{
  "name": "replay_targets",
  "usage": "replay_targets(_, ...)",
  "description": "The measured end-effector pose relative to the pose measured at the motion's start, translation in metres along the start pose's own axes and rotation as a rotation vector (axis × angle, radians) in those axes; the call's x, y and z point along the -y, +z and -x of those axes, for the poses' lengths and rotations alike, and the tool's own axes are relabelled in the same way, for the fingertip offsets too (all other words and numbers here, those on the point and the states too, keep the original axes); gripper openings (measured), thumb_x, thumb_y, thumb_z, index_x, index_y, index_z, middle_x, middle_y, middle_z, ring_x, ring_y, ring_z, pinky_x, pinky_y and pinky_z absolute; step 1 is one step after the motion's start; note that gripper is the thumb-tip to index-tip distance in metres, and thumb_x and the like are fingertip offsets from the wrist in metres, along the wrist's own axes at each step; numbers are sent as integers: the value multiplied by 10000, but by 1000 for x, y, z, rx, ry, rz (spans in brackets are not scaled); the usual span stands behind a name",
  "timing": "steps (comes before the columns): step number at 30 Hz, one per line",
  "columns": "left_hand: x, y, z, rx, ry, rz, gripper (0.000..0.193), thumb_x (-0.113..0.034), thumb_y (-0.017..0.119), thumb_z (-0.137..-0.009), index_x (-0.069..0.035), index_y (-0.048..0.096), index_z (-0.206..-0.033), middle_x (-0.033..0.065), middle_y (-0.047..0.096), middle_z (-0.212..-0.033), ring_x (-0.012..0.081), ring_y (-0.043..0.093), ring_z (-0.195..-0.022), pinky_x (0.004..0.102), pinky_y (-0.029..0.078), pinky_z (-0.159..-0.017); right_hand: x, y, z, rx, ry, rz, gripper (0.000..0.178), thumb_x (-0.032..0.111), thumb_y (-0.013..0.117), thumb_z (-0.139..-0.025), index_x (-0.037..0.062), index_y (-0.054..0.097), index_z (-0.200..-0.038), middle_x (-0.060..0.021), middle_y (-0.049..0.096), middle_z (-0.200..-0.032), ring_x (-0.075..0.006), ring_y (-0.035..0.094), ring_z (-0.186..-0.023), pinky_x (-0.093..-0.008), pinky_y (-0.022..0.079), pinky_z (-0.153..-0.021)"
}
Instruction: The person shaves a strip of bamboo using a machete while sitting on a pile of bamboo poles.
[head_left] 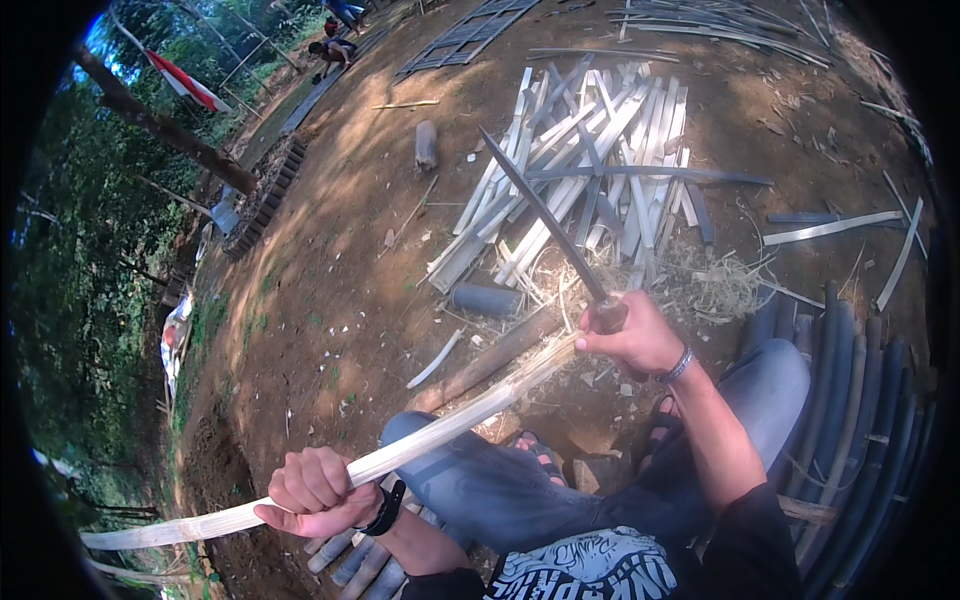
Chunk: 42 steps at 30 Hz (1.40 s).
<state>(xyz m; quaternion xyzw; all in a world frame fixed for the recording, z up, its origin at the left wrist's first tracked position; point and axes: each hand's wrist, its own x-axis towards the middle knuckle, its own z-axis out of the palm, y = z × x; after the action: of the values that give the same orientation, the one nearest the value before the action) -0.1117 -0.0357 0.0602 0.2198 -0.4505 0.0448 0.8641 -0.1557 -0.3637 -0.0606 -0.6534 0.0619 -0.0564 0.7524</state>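
Note:
A long pale split-bamboo strip (450, 425) runs slantwise across my lap, from the lower left up to my right hand. My left hand (318, 490), with a black band on its wrist, is wrapped round the strip's lower part. My right hand (635, 338) grips the handle of a machete (545, 217), whose dark blade points up and to the left, away from me. The thumb of that hand is at the strip's far end; whether it presses on the strip I cannot tell. Part of the handle is hidden by the fingers.
Ahead lies a heap of split bamboo strips (640, 150), with curly shavings (710, 285) at its near side. A log (500, 358) lies before my knees. Long bamboo poles (835, 420) are stacked at my right. Far off, a person (335, 50) bends down.

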Motion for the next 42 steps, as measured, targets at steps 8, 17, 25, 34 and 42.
replay_targets(8,-3,0,-1,11,-25,-14,494,-261,521,-939,-167,301,-507,-52,324,-399,29,269,-313,170,204,-325,0,6,2,7,64,36,177,163,753,-766,43,629,-804,32,585,-644,-38,490,-510,-212,375,-464)
replay_targets(17,-6,-3,0,4,-68,-30,496,-273,508,-942,-171,293,-507,-56,320,-394,28,271,-310,169,214,-325,5,8,3,-18,29,162,175,159,724,-778,11,634,-802,-1,612,-652,-57,542,-584,-245,439,-542)
replay_targets(25,-2,-6,2,-30,-97,-39,504,-289,470,-958,-178,263,-512,-54,303,-391,36,260,-304,178,218,-318,-6,6,1,-30,-99,226,150,147,695,-806,26,607,-794,34,557,-610,-59,513,-526,-240,419,-501)
replay_targets(34,2,-7,3,-27,-126,-59,501,-296,470,-958,-178,262,-518,-54,293,-391,39,257,-304,185,214,-319,7,5,4,31,71,9,156,161,670,-838,50,578,-781,31,549,-582,-53,487,-440,-213,359,-408)
replay_targets(42,21,-8,12,-13,-160,-76,507,-350,459,-961,-161,277,-527,-49,295,-398,48,237,-297,206,200,-325,-2,7,1,-22,91,-390,120,114,656,-825,51,555,-830,-64,624,-727,-108,608,-599,-216,431,-454)
